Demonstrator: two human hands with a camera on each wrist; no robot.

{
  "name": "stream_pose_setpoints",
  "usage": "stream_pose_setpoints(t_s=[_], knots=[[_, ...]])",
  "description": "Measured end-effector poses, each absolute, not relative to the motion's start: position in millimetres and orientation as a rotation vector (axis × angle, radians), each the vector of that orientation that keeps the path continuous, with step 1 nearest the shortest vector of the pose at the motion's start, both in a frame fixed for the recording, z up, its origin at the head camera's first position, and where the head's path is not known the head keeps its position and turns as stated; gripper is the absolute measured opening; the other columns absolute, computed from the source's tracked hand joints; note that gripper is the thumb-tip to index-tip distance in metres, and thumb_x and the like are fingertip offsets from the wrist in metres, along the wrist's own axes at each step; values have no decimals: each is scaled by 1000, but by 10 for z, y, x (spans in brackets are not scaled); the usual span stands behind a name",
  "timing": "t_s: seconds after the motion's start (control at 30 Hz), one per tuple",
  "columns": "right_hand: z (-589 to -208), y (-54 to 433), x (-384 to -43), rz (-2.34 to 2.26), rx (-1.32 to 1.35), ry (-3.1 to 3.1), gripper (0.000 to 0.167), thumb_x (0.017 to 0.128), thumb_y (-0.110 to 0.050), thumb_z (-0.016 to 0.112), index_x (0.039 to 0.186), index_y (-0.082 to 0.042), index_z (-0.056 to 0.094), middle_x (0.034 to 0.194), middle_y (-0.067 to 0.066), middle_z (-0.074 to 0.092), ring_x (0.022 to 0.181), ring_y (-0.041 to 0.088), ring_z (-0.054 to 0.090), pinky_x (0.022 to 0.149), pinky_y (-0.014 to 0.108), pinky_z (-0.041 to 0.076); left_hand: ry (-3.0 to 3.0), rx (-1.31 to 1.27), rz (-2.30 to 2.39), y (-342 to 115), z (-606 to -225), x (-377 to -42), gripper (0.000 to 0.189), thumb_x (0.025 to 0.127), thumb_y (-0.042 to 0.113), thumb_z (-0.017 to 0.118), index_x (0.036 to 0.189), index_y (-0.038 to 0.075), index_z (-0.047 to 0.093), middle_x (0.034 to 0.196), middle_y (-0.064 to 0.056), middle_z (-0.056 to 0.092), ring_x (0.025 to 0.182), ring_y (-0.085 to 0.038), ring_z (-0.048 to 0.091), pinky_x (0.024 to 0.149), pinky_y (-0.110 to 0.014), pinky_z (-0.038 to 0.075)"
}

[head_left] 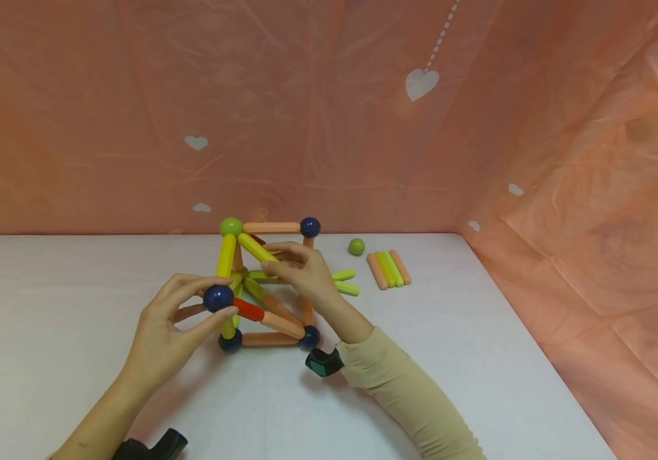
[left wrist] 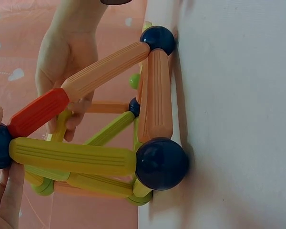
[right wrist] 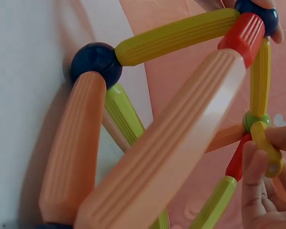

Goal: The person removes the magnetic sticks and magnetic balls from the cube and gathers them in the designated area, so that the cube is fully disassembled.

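Note:
A frame of grooved rods and balls stands on the white table. My left hand (head_left: 162, 335) pinches the dark blue ball (head_left: 218, 298) at its near upper corner. From that ball run a yellow rod (left wrist: 76, 155) and a short red rod (head_left: 248, 310), the red one end to end with a peach rod (head_left: 283, 324). My right hand (head_left: 313, 278) pinches another yellow rod (right wrist: 266, 148) near its free end. The other end of this rod meets the green ball (head_left: 231, 227) at the far upper corner. Dark blue balls (left wrist: 162, 163) form the near lower corners.
Right of the frame, a loose green ball (head_left: 356, 246) lies near a row of several peach, yellow and green rods (head_left: 384, 271). Light green rod ends (head_left: 345, 289) stick out past my right wrist. An orange curtain (head_left: 329, 128) hangs behind the table (head_left: 478, 383).

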State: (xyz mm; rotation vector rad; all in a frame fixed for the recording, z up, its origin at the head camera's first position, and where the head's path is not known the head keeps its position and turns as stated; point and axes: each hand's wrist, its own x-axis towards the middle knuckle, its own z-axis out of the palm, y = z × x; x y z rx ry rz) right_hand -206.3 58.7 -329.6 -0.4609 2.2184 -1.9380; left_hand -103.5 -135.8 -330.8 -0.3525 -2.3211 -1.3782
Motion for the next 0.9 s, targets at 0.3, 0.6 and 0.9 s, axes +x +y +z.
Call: stream_pose_setpoints(t_s=[0.3, 0.6, 0.9], knots=[[-3284, 683, -2049, -1878, -619, 2415, 25, 89, -8, 67, 113, 0, 69, 98, 17, 69, 67, 11, 53, 57, 16, 42, -2337, -347, -1365, -1340, -3294, -1034, 38, 79, 8, 78, 116, 15, 68, 103, 5, 55, 95, -1, 53, 81, -4, 46], [-3335, 937, -2042, -2019, -418, 2344, 27, 90, -10, 67, 115, -3, 68, 91, 22, 70, 77, 29, 64, 66, 30, 53, -2343, -328, -1363, -1345, -3298, -1022, 40, 79, 9, 79, 117, 16, 68, 104, 6, 55, 96, 0, 52, 81, -3, 45], [-3440, 1258, -2096, -2016, -251, 2349, 30, 89, -12, 68, 118, -3, 67, 104, 11, 71, 86, 17, 68, 79, 41, 57, -2346, -320, -1367, -1351, -3304, -1023, 40, 79, 10, 79, 117, 16, 68, 104, 7, 54, 95, 0, 52, 81, -2, 44]])
